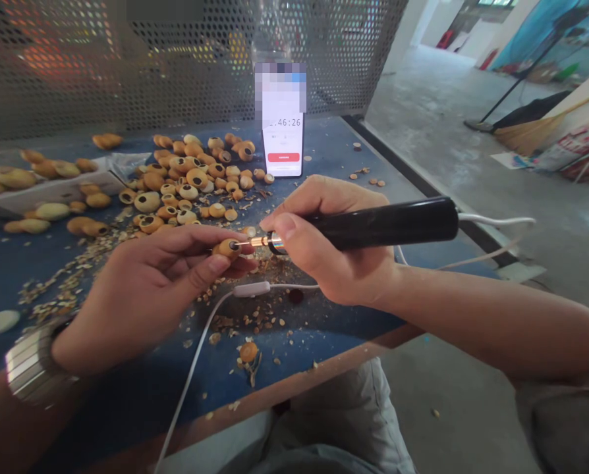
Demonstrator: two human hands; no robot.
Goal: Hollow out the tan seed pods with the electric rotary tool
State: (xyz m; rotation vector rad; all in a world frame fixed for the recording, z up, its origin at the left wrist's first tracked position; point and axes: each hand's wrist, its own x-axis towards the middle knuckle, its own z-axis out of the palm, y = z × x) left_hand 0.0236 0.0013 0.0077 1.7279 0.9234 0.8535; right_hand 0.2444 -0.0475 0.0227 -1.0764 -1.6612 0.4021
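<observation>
My left hand pinches a small brown gourd between thumb and fingers, its dark cut opening turned to the right. In my right hand is a black handheld rotary tool, gripped like a pen, with a white cord leaving its rear end. The thin bit at its brass-coloured tip reaches the gourd's opening; how deep it goes inside is hidden. Beneath my hands runs the white cord with an inline switch.
Hollowed gourds are heaped behind my hands, with whole ones around a white box at left. A phone stands against the perforated metal panel. Seeds and scraps litter the blue table. A small gourd cap lies near the front edge.
</observation>
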